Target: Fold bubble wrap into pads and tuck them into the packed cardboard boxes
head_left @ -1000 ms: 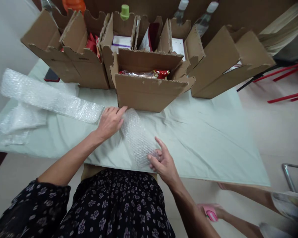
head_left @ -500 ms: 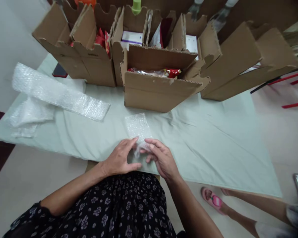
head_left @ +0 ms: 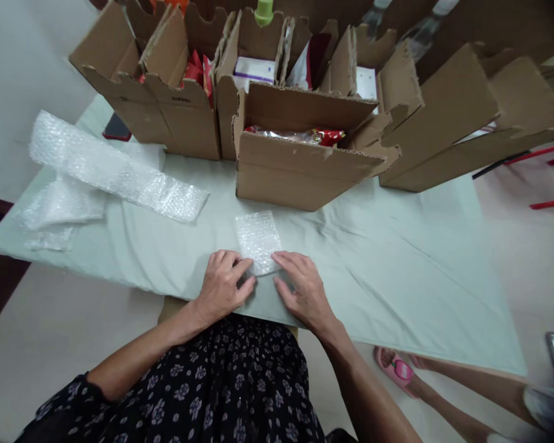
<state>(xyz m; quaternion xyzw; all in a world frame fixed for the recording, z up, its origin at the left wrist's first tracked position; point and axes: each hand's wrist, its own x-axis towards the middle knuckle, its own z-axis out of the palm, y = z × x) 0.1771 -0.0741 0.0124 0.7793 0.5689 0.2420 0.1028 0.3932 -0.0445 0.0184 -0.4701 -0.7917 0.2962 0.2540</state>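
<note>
A small piece of bubble wrap (head_left: 260, 241) lies flat on the pale green cloth in front of me. At its lower left corner is my left hand (head_left: 225, 280), palm down, with the fingertips touching the edge and the thumb held apart. My right hand (head_left: 303, 286) rests at the lower right corner, index fingertip on the wrap and thumb spread away from it. Neither hand grips the sheet. Its lower corners are partly covered by my fingers.
Cardboard bins (head_left: 300, 178) with packets and boxes line the back of the table (head_left: 397, 271). A long bubble wrap strip (head_left: 120, 172) and crumpled wrap (head_left: 64, 206) lie left, near a dark phone-like object (head_left: 117, 127). Another person's legs (head_left: 461, 394) are at right.
My hands have moved down onto the table, slightly apart. The near edge of the bubble wrap, earlier lifted and bunched between my fingers, now lies flat. The view has shifted slightly.
</note>
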